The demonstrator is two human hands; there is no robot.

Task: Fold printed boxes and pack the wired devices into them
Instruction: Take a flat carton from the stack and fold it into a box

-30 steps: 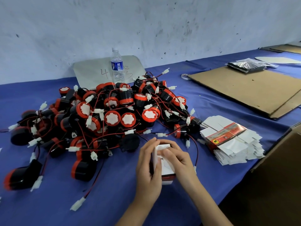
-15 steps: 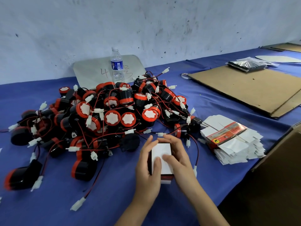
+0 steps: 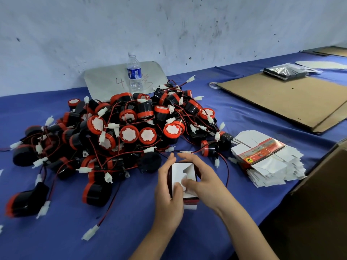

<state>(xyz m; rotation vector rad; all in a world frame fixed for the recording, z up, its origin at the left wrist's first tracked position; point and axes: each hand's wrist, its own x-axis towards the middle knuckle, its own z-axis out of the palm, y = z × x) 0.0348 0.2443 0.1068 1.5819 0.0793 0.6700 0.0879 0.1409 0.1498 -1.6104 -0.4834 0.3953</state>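
A small printed box [image 3: 181, 170], white with red and black edges, lies on the blue table between my hands. My left hand [image 3: 168, 192] grips its left side with the thumb on the white face. My right hand [image 3: 201, 180] holds its right side, thumb pressing a white flap down. Behind the box spreads a big pile of black-and-red round wired devices [image 3: 129, 128] with red wires and white plugs. A banded stack of flat printed boxes [image 3: 266, 158] lies to the right.
A water bottle [image 3: 134, 73] stands behind the pile against a grey board [image 3: 105, 79]. Flat cardboard sheets [image 3: 293, 102] lie at the right rear with a dark plastic packet [image 3: 285, 71] beyond. A brown carton edge [image 3: 326, 169] rises at the right.
The box has been turned and laid flatter, its white face up. My right thumb has moved onto a flap at the box's near end; both hands shifted slightly toward me.
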